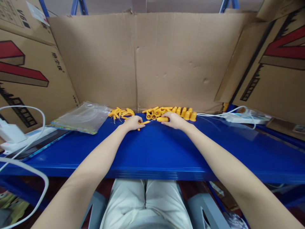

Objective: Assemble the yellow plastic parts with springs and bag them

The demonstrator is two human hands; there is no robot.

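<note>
My left hand (133, 123) is closed on a yellow plastic corkscrew (145, 122), whose metal spiral points right. Opposite that tip, my right hand (175, 120) grips a yellow hollow sleeve (162, 119) lying sideways. The spiral's tip and the sleeve's near end are close together; whether they touch I cannot tell. Behind my left hand lies a pile of yellow corkscrews (116, 112) with bare metal spirals. Several upright yellow sleeves (184, 112) stand in rows beyond my right hand. Between the two groups, more yellow pieces lie on their sides, some showing open round ends.
Everything rests on a blue tabletop (152, 149). Clear plastic bags (82, 117) lie at left, near a white power strip (30, 138) with cables. Another white power strip (245, 118) sits at right. Cardboard panels (166, 60) wall the back, with boxes on both sides.
</note>
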